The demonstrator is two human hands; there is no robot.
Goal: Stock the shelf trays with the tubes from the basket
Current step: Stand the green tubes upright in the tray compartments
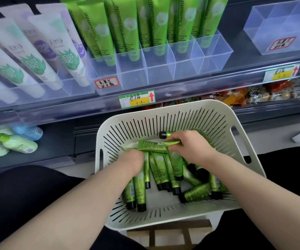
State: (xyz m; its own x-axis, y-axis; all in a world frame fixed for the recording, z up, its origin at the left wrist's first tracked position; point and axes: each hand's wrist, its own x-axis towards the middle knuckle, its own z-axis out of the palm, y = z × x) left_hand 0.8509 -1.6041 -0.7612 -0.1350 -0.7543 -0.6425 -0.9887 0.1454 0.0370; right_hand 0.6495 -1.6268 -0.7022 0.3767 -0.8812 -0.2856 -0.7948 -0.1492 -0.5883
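Both hands are down in the white basket (232,121), which sits at six o'clock below the shelf. The right hand (187,145) has its fingers curled over a green tube (171,135) at the basket's twelve o'clock side, black cap pointing to nine o'clock — it looks like a closed grip, and a second tube (152,145) lies crosswise just under the knuckles. The left hand (133,159) is pressed into the pile of tubes (165,170); its fingers are buried, so I cannot tell whether they hold anything.

The clear divided tray (181,58) waits at twelve o'clock, its back sections filled with upright green tubes and its front sections bare.

Now the risks. The pile is a loose tangle, caps pointing every way, so lifting one tube could drag a neighbour up and spill it over the rim. The tubes look glossy — a shallow pinch may let one slide out on the way up. The basket seems to perch on a small wooden stool (169,233), so a push from either hand might tip it. At the tray, a careless insertion could topple the standing row.
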